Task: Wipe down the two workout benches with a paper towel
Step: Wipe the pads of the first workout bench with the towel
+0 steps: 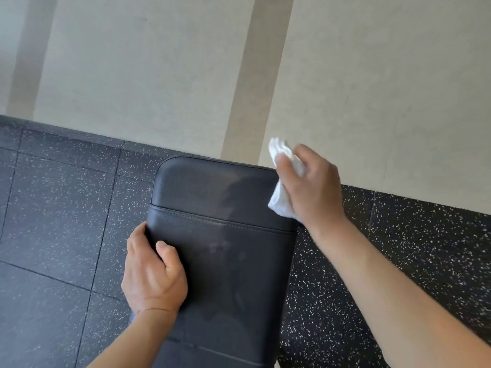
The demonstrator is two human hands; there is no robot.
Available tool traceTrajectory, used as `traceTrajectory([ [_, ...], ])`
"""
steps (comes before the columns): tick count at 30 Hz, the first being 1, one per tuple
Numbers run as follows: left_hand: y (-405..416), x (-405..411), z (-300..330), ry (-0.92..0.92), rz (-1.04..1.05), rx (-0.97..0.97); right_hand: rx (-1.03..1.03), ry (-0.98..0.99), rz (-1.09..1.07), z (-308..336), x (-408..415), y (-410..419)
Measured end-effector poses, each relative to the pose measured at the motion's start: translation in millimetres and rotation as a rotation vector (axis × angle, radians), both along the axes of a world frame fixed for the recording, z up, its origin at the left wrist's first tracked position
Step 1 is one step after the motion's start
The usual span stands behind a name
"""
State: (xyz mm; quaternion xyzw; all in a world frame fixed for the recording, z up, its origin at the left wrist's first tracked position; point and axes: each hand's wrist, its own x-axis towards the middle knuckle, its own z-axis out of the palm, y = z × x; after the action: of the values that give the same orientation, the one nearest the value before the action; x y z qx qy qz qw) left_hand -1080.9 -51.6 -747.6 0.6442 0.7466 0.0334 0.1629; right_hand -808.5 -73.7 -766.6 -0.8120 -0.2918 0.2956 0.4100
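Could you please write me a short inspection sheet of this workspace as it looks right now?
Surface: black padded bench, stitched seam across, faint smudges on the pad.
Job's things: white paper towel, crumpled, at the bench's far right edge.
Clutter: nothing seen.
Grippers: left hand grips the bench's left edge; right hand holds the towel.
Cables: nothing seen.
Surroundings: dark speckled rubber floor; pale wall behind.

Black padded bench (225,235) stands on the dark speckled rubber floor (53,208), its end near the wall
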Motion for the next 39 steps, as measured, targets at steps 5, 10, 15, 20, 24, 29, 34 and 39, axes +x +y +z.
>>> traceTrajectory([
  [5,0.0,0.0,-0.1,0.001,0.022,-0.002,0.108,-0.098,-0.101,-9.6,-37.1,-63.8],
  [10,0.9,0.1,2.2,-0.015,0.026,-0.018,0.177,-0.422,0.015,-11.7,-27.5,-46.0],
  [15,3.7,0.8,3.0,-0.013,0.026,-0.048,0.193,-0.640,0.194,-8.9,-19.1,-16.8],
  [20,5.5,2.3,6.8,-0.029,0.021,-0.071,0.088,-0.755,0.289,2.2,-24.1,25.2],
  [24,6.2,2.2,7.8,-0.033,0.007,-0.092,0.078,-0.819,0.345,8.3,-26.0,34.2],
  [29,6.2,2.3,8.6,-0.039,0.014,-0.095,0.138,-0.728,0.496,14.8,-55.5,79.5],
  [34,3.8,1.7,6.5,-0.032,0.019,-0.065,0.094,-0.659,0.766,17.8,-118.1,165.0],
  [39,1.0,-0.4,2.5,-0.034,0.032,-0.030,0.095,-0.715,0.885,11.4,-126.4,170.2],
])
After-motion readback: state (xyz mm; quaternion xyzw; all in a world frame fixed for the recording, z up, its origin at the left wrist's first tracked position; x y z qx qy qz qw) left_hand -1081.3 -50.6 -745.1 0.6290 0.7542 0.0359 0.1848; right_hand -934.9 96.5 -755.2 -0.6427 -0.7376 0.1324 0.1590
